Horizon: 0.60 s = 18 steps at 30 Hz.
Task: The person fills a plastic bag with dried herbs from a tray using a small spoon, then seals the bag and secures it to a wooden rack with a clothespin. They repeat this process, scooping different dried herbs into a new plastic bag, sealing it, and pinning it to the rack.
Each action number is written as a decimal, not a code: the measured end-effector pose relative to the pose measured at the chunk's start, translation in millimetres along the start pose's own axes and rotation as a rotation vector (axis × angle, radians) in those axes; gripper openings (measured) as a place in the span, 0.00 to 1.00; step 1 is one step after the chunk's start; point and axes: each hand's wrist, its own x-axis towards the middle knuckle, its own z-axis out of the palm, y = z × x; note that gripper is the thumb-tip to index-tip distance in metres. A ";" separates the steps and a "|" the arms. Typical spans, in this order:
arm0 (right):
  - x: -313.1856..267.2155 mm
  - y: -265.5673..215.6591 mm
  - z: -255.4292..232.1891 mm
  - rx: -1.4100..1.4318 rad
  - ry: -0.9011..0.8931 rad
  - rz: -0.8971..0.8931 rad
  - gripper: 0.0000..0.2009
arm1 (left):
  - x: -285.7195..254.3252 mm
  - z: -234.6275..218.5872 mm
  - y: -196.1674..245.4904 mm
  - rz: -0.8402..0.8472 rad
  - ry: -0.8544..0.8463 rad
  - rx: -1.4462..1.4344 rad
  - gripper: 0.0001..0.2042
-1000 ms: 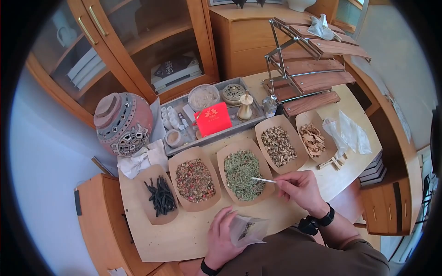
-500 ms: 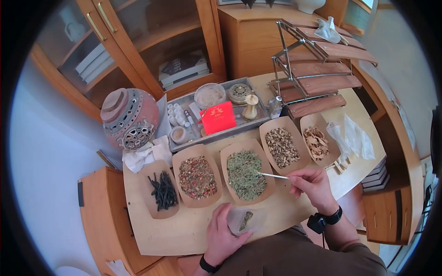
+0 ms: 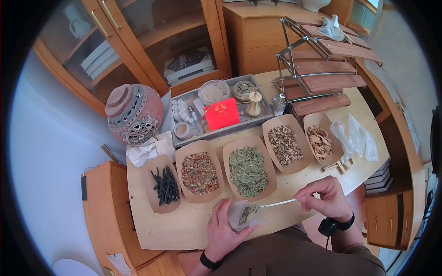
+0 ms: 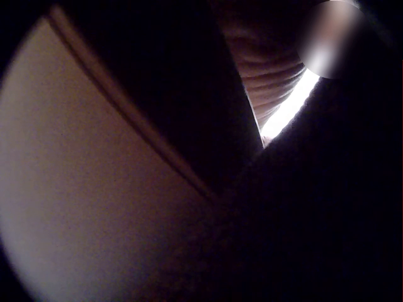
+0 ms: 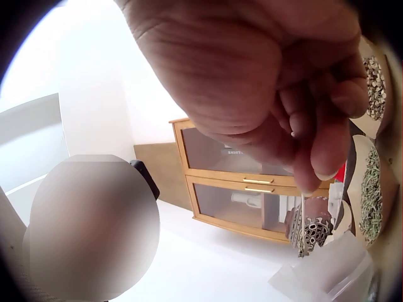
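My left hand grips a small translucent pouch, its mouth tilted to the right, with green and brown dried herb inside. Between thumb and fingertips my right hand pinches a slim white scoop. Its far end is at the pouch's mouth, overlapping the herb there. Beyond the pouch, chopped green herb fills a brown paper tray. In the right wrist view the scoop points down from the fingertips towards the pouch. The left wrist view is mostly dark.
Other paper trays hold black pods, a reddish mix, pale chopped pieces and wood chips. Behind stand a grey tray with a red packet, a clay jar and a folding wooden rack. Plastic bags lie right.
The scoop has come out of the green herb and down to the pouch's mouth as my right hand moved towards me. My left hand still holds the pouch. The head view has shifted slightly.
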 end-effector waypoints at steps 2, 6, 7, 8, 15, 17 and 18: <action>3.2 -8.3 8.2 -0.189 -0.072 -0.096 0.06 | -0.1 0.6 -0.2 0.000 0.001 0.005 0.51; 12.1 -12.0 15.5 -0.551 -0.129 -0.447 0.08 | -0.7 0.8 0.0 0.008 0.005 0.031 0.51; 12.7 -15.0 16.2 -0.675 -0.126 -0.570 0.10 | -0.8 0.8 -0.1 0.013 0.009 0.037 0.51; 13.2 -16.8 17.0 -0.800 -0.122 -0.693 0.11 | -0.8 0.7 -0.3 0.011 0.011 0.037 0.51; 14.7 -14.5 12.5 -0.832 -0.065 -0.796 0.12 | -1.6 0.8 -2.0 0.013 0.009 0.035 0.52; 13.8 -13.2 7.7 -0.750 -0.074 -0.724 0.11 | -1.6 0.9 -2.4 0.013 0.001 0.030 0.52; 11.5 -12.7 3.4 -0.751 -0.072 -0.723 0.11 | -1.4 1.4 -2.7 0.022 0.007 0.029 0.52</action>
